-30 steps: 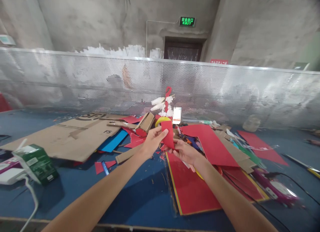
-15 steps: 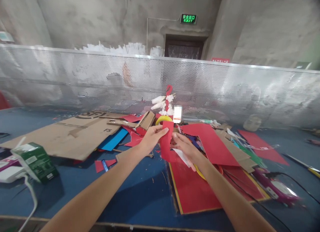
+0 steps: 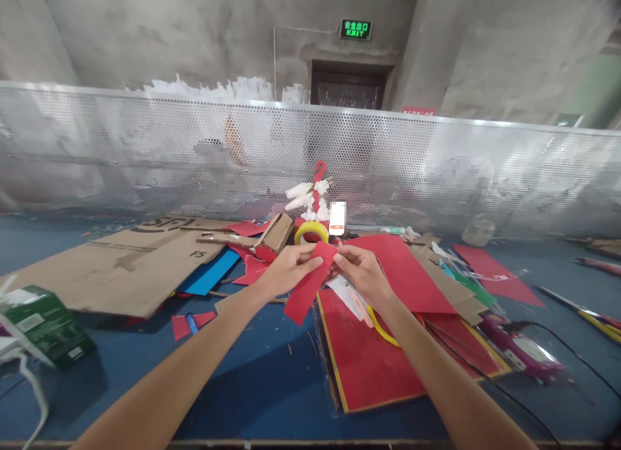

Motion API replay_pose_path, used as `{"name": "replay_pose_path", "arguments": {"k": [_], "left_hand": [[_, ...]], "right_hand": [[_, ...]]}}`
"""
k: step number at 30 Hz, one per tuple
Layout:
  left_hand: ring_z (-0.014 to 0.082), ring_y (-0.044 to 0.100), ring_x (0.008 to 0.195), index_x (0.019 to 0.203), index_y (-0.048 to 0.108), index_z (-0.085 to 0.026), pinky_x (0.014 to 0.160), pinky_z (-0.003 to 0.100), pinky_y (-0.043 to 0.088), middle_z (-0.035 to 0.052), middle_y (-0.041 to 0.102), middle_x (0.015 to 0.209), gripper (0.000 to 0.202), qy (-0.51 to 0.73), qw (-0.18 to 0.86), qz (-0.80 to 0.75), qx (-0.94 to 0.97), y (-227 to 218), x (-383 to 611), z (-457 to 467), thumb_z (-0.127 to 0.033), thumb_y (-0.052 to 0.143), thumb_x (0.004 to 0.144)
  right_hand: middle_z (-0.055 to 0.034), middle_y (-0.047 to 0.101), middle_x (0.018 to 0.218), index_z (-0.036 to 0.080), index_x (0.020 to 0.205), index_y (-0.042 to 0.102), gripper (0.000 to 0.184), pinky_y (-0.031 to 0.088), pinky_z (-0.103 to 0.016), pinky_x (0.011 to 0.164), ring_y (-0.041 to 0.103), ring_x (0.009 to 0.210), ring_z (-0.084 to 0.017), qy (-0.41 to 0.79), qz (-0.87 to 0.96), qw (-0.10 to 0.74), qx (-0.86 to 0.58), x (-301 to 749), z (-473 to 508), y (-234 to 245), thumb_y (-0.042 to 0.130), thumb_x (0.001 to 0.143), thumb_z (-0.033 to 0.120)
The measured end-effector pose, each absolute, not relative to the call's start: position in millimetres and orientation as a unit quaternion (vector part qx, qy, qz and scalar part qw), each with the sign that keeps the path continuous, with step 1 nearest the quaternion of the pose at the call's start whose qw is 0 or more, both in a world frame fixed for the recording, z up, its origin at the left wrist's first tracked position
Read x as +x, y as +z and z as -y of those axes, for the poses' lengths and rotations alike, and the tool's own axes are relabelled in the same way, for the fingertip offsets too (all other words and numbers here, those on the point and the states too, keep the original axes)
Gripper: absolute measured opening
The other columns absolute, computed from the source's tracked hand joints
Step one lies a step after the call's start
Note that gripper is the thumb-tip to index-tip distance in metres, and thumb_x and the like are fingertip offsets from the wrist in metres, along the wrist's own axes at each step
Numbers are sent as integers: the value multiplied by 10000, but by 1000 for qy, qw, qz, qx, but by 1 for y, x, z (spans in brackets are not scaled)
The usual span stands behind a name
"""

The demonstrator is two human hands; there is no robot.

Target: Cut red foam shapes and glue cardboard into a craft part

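Swung off upright, the red paper strip (image 3: 306, 287) hangs slanted over the bench (image 3: 272, 385) because left hand (image 3: 286, 273) and right hand (image 3: 363, 277) pinch only its top.

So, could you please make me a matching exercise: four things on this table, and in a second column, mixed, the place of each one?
1 red paper strip
2 green box
3 yellow tape roll
4 blue sheet

A at the table's left edge
B pinched between left hand and right hand
C just beyond the hands, before the mesh screen
D beside the big cardboard sheet

Pairs: 1-B, 2-A, 3-C, 4-D
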State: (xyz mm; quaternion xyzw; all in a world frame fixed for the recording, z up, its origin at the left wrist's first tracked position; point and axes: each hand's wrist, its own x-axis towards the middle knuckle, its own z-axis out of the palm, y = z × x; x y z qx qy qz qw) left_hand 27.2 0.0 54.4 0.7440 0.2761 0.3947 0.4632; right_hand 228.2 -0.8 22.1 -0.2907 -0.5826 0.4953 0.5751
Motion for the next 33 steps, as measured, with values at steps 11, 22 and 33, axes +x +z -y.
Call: {"name": "replay_pose_path", "arguments": {"k": [11, 22, 33], "left_hand": [[301, 735, 1048, 1454, 549, -210, 882, 422, 584, 126, 743, 1229, 582, 421, 404, -300, 755, 45, 25, -7, -421, 658, 922], [297, 530, 1379, 1388, 628, -204, 1159, 408, 387, 94, 615, 1444, 440, 387, 252, -300, 835, 47, 28, -3, -366, 542, 988], [315, 453, 1440, 1445, 560, -168, 1200, 471, 322, 135, 517, 1526, 539, 361, 243, -361, 825, 38, 26, -11, -433, 515, 978]], "right_hand": [[-28, 751, 748, 192, 893, 762, 328, 598, -328, 651, 680, 616, -171, 499, 568, 577, -307, 226, 3, 24, 861, 715, 449], [-49, 754, 725, 161, 832, 768, 350, 606, -322, 629, 704, 588, -188, 482, 581, 556, -348, 222, 1, 22, 855, 690, 469], [-50, 767, 750, 173, 840, 793, 306, 617, -338, 709, 726, 633, -193, 488, 570, 560, -350, 219, -2, 19, 856, 695, 435]]}}
